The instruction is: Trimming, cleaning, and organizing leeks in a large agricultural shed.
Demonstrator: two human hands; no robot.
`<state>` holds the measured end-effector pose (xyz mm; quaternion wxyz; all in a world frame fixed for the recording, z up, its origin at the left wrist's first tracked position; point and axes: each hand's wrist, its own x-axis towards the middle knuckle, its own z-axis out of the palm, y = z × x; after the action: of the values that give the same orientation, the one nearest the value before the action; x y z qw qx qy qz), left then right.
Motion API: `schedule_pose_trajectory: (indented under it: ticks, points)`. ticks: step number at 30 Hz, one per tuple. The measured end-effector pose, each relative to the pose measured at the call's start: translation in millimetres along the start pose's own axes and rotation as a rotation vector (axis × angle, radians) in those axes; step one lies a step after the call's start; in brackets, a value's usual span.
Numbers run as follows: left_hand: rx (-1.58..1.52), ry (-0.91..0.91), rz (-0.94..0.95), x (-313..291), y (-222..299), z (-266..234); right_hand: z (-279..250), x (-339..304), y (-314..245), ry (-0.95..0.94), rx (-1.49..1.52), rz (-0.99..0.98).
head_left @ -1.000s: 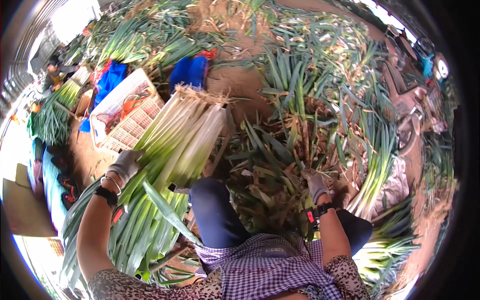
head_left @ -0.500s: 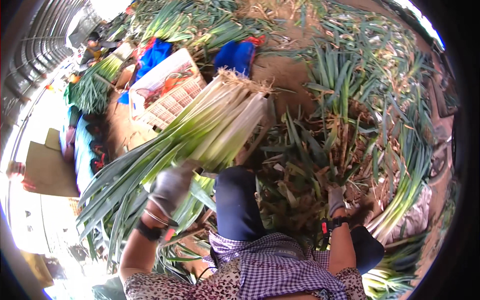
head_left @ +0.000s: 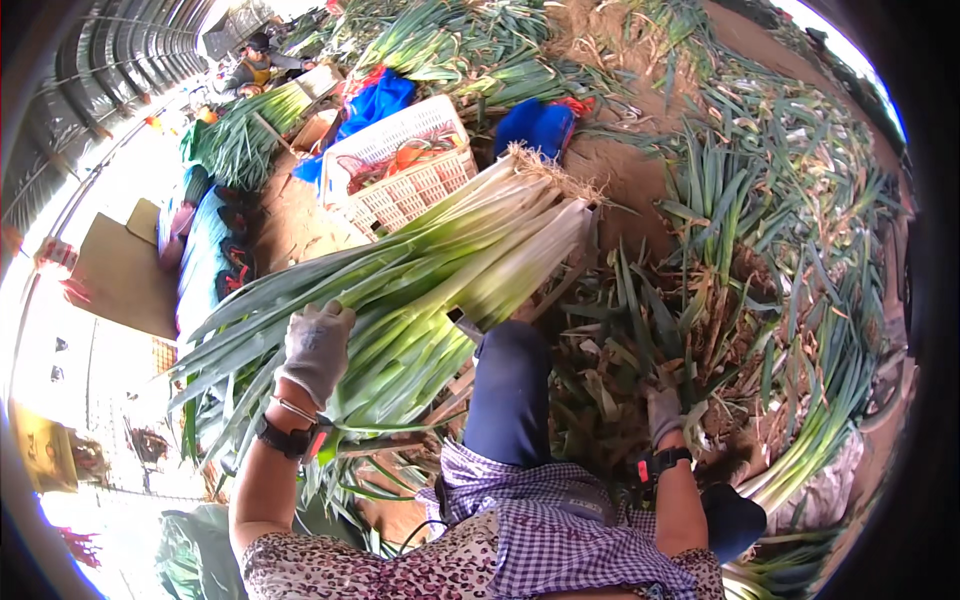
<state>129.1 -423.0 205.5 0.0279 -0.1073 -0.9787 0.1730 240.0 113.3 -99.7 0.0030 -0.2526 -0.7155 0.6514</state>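
A big bundle of leeks (head_left: 500,250) lies slantwise in front of me, white root ends up and to the right, green leaves fanning to the lower left. My left hand (head_left: 318,352), in a pale glove, is on the leaves, its fingers curled over them. My right hand (head_left: 664,412), also gloved, is low beside my right leg, among trimmed leaves and scraps (head_left: 600,390). Its fingers look bent together, and what is in them is hidden. Dark bands are round both wrists.
A plastic basket (head_left: 410,195) with reddish things inside stands beyond the bundle. Blue cloth (head_left: 535,128) lies behind it. More leeks (head_left: 815,420) are at the right, and leaf waste covers the far right ground. Cardboard (head_left: 120,275) is at the left; another person (head_left: 258,65) is at the far left.
My left hand has slid left and slightly up, from the middle of the bundle to its leaves. The view has shifted, and my right hand stays low among the scraps.
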Motion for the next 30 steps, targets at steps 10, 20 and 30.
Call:
schedule_pose_trajectory:
  ticks: [10, 20, 30]
  points:
    - [-0.158, 0.312, -0.127, -45, -38, 34, -22, -13, 62, 0.007, -0.152, 0.004]
    - [0.027, 0.085, -0.329, -89, -87, 164, 18, -18, 66, 0.064, -0.426, 0.094]
    - [-0.774, -0.131, 0.417, 81, 270, -22, -83, 63, 121, 0.398, 0.323, 0.187]
